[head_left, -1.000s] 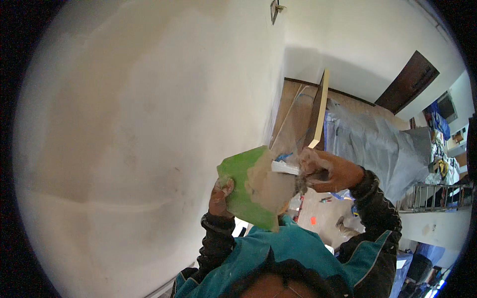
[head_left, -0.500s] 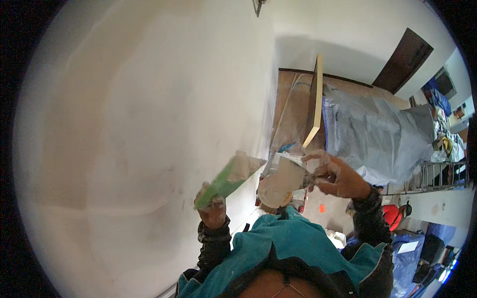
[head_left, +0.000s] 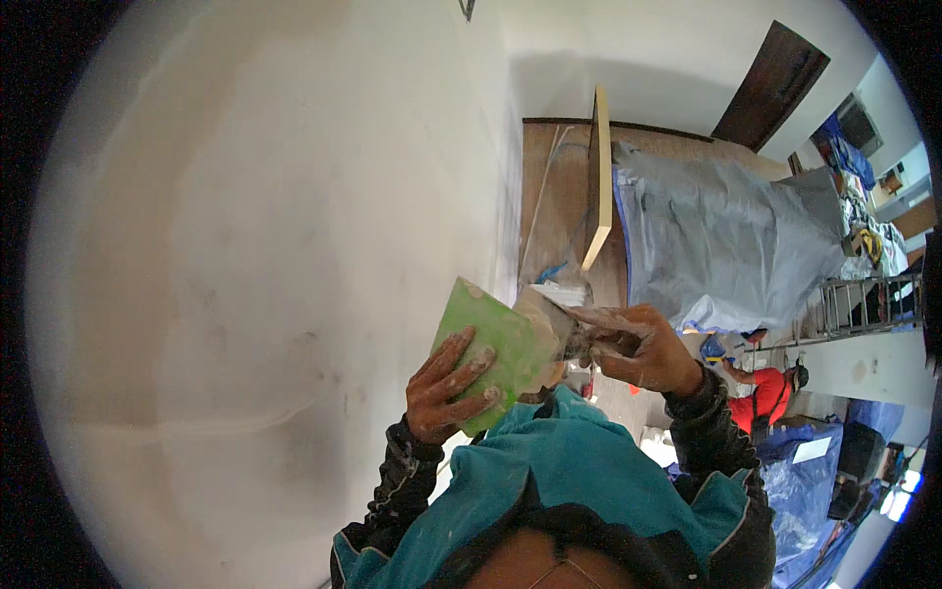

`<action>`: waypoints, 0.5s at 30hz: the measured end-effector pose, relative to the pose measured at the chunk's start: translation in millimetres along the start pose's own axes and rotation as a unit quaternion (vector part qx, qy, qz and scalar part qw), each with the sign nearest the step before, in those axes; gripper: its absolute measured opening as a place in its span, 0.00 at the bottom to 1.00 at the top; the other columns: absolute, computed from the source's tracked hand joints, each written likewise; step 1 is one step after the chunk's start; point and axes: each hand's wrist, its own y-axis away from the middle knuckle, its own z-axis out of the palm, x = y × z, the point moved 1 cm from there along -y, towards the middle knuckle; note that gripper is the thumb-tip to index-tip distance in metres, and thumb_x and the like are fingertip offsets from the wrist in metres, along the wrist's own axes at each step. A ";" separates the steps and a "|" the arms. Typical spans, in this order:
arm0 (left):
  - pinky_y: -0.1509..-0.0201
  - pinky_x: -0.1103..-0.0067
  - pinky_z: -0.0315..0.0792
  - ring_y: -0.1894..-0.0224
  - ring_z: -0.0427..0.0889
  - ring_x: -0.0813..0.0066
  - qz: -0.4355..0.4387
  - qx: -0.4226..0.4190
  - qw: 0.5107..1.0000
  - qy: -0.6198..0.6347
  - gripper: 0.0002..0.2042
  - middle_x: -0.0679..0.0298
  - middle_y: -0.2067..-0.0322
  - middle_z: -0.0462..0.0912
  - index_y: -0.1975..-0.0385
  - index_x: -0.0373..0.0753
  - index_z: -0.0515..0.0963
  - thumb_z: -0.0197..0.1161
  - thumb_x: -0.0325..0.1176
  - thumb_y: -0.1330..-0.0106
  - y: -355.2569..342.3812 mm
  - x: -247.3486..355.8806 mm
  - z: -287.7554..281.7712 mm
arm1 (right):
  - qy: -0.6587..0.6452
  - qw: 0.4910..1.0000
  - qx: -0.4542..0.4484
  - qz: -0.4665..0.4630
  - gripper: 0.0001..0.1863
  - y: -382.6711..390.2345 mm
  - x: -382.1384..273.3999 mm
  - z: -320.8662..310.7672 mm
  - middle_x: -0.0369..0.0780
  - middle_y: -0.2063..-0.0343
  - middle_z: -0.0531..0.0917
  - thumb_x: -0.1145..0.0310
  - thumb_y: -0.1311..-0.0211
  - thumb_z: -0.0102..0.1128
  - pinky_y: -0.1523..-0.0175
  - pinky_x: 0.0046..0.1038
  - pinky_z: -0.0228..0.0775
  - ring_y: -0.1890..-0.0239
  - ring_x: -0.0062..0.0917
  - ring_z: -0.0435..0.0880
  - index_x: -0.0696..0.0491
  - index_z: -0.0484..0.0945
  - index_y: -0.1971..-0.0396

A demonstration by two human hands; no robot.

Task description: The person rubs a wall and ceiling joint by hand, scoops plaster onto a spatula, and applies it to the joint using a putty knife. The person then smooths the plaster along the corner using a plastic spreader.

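My left hand (head_left: pixel 444 395) holds a green flat plastic spreader (head_left: pixel 491 344), its dusty fingers spread across the broad face. In my right hand (head_left: pixel 648 351) is a wide putty knife (head_left: pixel 546 312), gripped by its handle. The knife's blade meets the right edge of the spreader, and beige paste shows around there. Pale smears coat the fingers of both hands. To the left rises a white wall (head_left: pixel 265 245) with beige and grey patches, apart from both tools.
Grey plastic sheeting (head_left: pixel 726 236) covers something large at the right. Before it stands an upright pale-edged board (head_left: pixel 601 177). Farther right are a metal ladder (head_left: pixel 868 306), a person in a red shirt (head_left: pixel 770 398) and blue sheeting (head_left: pixel 800 491). A dark panel (head_left: pixel 772 86) leans at the back.
The spreader has turned its broad face into view and moved right. My right hand has brought the putty knife left and up against it. The person in red has shifted into fuller view.
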 end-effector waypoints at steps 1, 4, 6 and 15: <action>0.38 0.53 0.72 0.40 0.75 0.44 0.008 -0.010 1.000 -0.021 0.10 0.59 0.47 0.82 0.63 0.50 0.79 0.68 0.34 0.44 4.5 -0.9 -1.0 | -0.002 1.000 -0.003 0.001 0.29 -1.2 4.1 0.7 0.36 0.70 0.84 0.70 0.43 0.65 0.69 0.18 0.65 0.75 0.12 0.73 0.53 0.74 0.39; 0.38 0.54 0.72 0.39 0.75 0.44 0.019 -0.021 0.998 -0.063 0.10 0.60 0.45 0.81 0.63 0.50 0.79 0.68 0.33 0.46 22.5 -10.1 -3.4 | 0.043 0.991 -0.003 -0.127 0.29 0.6 10.4 1.9 0.34 0.70 0.83 0.71 0.43 0.64 0.71 0.18 0.64 0.76 0.12 0.73 0.54 0.74 0.39; 0.38 0.54 0.72 0.40 0.75 0.44 0.017 -0.022 0.996 -0.086 0.11 0.60 0.45 0.81 0.63 0.49 0.79 0.69 0.33 0.47 30.4 -16.4 -3.7 | 0.035 0.994 -0.034 -0.093 0.26 2.2 12.0 0.2 0.34 0.69 0.84 0.71 0.39 0.62 0.71 0.19 0.66 0.77 0.14 0.74 0.54 0.74 0.39; 0.38 0.63 0.74 0.43 0.77 0.62 -0.459 0.304 0.668 0.501 0.20 0.57 0.45 0.75 0.37 0.33 0.62 0.51 0.32 0.25 39.3 0.4 7.6 | -0.152 0.970 0.104 -0.159 0.28 -17.9 52.8 33.8 0.43 0.65 0.84 0.75 0.41 0.65 0.64 0.25 0.78 0.71 0.19 0.80 0.55 0.72 0.39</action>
